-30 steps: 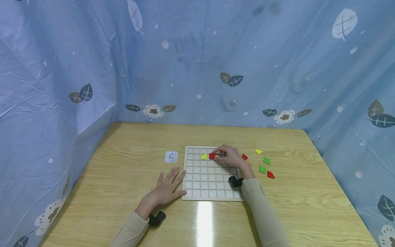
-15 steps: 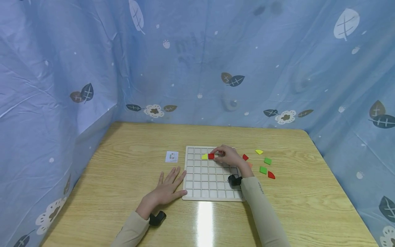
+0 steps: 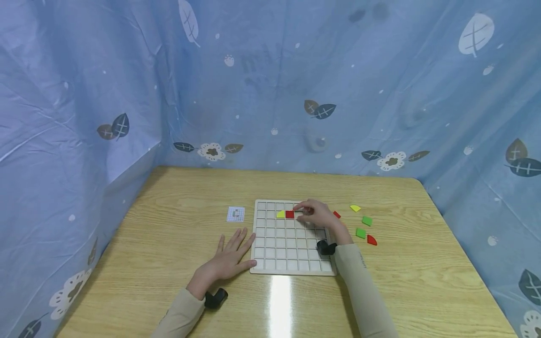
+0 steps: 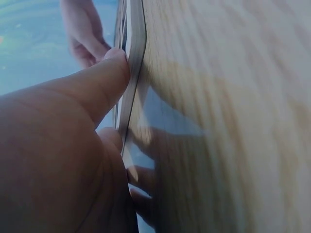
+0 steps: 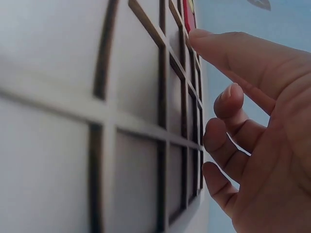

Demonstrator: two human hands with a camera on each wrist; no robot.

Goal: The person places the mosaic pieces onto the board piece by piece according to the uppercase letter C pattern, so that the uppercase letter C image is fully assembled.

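A white grid board (image 3: 291, 272) lies on the table. In one of its upper rows a red square tile (image 3: 289, 214) sits in a cell, directly right of a yellow quarter-round tile (image 3: 281, 214). My right hand (image 3: 318, 216) hovers over the board just right of the red tile, thumb and index finger apart and nothing between them. The right wrist view has its other fingers loosely bent above the cells. My left hand (image 3: 226, 261) lies with fingers spread on the table, thumb and fingertip against the board's left edge; the left wrist view has the thumb (image 4: 114, 63) on that edge.
A small printed grid card (image 3: 235, 214) lies left of the board. To the right are loose tiles: a yellow one (image 3: 355, 208), two green ones (image 3: 367, 220), a red quarter-round (image 3: 372, 240) and another red one (image 3: 336, 214) partly behind the right hand. A patterned blue curtain (image 3: 270, 94) hangs behind the table.
The red tile slid left into the cell beside the yellow one. My right hand then let go of it and drew back slightly to the right. The left hand stayed put.
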